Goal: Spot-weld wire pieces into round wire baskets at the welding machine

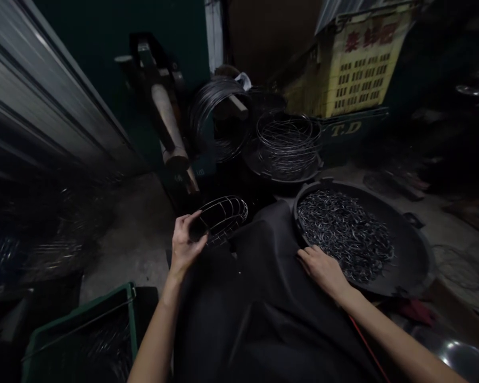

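My left hand (186, 242) grips a round wire basket (225, 213) by its near left side, thumb and fingers on the wire. The basket is tilted, with its rings and cross wires showing. My right hand (321, 268) is at the near left rim of a wide dark pan (409, 260), fingers curled together. Whatever is in those fingers, if anything, is hidden. Many short bent wire pieces (343, 234) lie heaped in the pan. Dark cloth (259, 298) covers my lap between the two hands.
Wire rings (289, 141) are stacked in a second pan ahead, beside a hanging wire coil (219, 101). A machine with a thick bar (167, 117) stands front left. A yellow crate (359, 69) is at the back right, a green crate (80, 314) at lower left.
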A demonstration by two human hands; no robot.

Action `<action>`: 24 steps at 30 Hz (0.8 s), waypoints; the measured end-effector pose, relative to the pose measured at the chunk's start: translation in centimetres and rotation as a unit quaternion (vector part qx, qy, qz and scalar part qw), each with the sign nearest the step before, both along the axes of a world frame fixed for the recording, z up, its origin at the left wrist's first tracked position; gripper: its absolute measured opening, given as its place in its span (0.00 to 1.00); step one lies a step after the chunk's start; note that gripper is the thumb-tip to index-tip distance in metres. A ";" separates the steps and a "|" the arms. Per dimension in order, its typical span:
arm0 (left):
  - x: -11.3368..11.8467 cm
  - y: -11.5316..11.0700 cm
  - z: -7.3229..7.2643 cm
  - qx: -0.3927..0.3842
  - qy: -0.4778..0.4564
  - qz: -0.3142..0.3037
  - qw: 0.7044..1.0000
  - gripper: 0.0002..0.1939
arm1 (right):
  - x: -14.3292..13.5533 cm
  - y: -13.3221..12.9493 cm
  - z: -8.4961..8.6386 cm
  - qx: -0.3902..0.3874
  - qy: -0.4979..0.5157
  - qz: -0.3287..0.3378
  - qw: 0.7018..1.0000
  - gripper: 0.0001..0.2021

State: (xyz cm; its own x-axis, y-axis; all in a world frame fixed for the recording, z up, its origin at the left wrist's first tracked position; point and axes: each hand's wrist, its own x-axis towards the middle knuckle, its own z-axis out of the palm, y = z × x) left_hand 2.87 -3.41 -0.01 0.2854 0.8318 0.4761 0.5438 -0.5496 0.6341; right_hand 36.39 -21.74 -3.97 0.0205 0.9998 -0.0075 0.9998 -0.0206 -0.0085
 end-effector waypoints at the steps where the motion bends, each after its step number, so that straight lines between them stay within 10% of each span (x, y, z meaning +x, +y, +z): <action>1: 0.2 -0.1 0.1 0.000 0.006 -0.002 1.000 0.28 | 0.0 0.4 0.3 0.001 0.002 0.005 1.000 0.13; 6: 0.3 -0.3 0.5 -0.012 0.029 -0.012 0.999 0.28 | -2.0 4.3 4.3 0.029 0.217 -0.003 0.976 0.08; 13: 0.3 -0.4 0.7 -0.023 0.060 -0.057 0.996 0.29 | -9.4 11.8 10.7 -0.047 0.498 0.098 0.860 0.11; 19: -0.1 -0.6 1.6 -0.035 0.055 -0.077 0.995 0.29 | -12.1 14.8 9.5 0.084 0.210 0.241 0.944 0.12; 24: -0.7 -0.5 2.0 -0.053 0.021 -0.061 0.997 0.28 | -13.0 15.2 8.6 0.179 0.040 0.344 0.921 0.12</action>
State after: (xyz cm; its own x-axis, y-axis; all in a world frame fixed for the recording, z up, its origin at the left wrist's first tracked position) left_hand 2.19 -3.96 2.03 0.4048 0.8349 0.3729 0.5051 -0.5441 0.6699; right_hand 23.44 -6.56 4.63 -0.6051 0.7146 0.3510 0.7707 0.6363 0.0332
